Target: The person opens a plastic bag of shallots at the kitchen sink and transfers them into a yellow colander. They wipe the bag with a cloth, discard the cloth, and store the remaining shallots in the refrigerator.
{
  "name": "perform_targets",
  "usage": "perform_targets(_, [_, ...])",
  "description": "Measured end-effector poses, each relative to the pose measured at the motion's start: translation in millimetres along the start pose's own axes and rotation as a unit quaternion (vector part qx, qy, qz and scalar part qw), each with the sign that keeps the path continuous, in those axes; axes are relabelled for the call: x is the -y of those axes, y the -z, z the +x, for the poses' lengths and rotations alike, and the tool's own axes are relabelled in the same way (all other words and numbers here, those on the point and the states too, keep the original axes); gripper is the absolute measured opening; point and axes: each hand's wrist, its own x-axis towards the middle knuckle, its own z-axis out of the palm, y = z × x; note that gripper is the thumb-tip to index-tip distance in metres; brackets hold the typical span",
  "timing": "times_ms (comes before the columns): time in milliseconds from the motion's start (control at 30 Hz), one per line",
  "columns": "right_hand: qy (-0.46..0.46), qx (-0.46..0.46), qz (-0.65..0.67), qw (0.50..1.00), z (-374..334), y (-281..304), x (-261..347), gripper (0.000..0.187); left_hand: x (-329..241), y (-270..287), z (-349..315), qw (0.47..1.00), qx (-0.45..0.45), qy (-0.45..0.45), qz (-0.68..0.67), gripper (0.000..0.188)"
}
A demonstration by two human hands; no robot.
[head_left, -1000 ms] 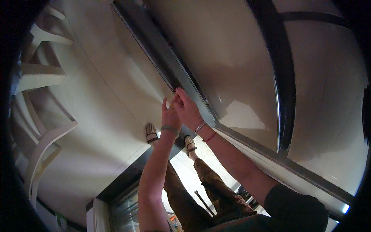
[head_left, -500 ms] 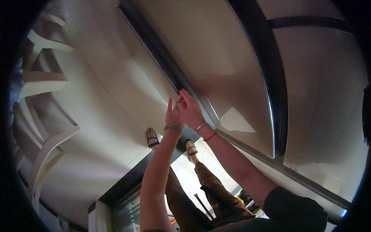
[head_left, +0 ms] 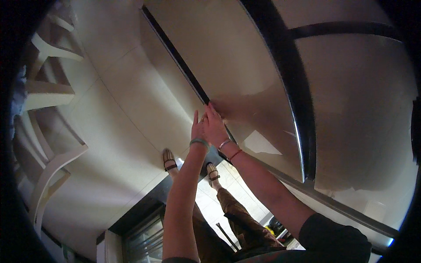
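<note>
A tall glossy beige door panel [head_left: 254,96] with a dark framed edge [head_left: 175,55] stands right of centre. At the lower part of that edge, my right hand [head_left: 215,127] rests with its fingers stretched out, the tips against the dark strip. Silver and red bracelets circle the right wrist. My left hand [head_left: 198,128] lies close against the right one, wearing a green bracelet. One of its fingers points up, apart from the others; the rest are partly hidden behind the right hand. Neither hand appears wrapped round anything.
A thick dark upright bar [head_left: 298,87] divides the panels, with a floor track [head_left: 329,201] below. My shoes [head_left: 169,160] stand around a dark threshold [head_left: 164,189]. White chairs [head_left: 59,162] are at the left, and a glazed frame [head_left: 144,239] stands at the lower left.
The dark door edge looks narrower, and the dividing bar has shifted left in view. Both hands stay at the edge, with the right hand slightly further left and lower.
</note>
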Motion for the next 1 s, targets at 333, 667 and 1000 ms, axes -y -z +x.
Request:
perform_targets(333, [-0.056, 0.010, 0.110, 0.992, -11.4, 21.1, 53.8, 0.048, 35.1, -61.1, 21.7, 0.901, -0.136, -0.037, 0.411, 0.059])
perform_targets(667, [-0.174, 0.076, 0.268, 0.944, -179.8, 54.3, 28.8, 0.048, -37.3, 7.1, -125.4, 0.832, -0.015, 0.094, -0.546, 0.055])
perform_targets(1000, [-0.257, 0.065, 0.628, 0.731, -370.7, 162.5, 26.6, 0.062, -204.4, 70.9, -303.2, 0.317, 0.084, 0.128, -0.936, 0.068])
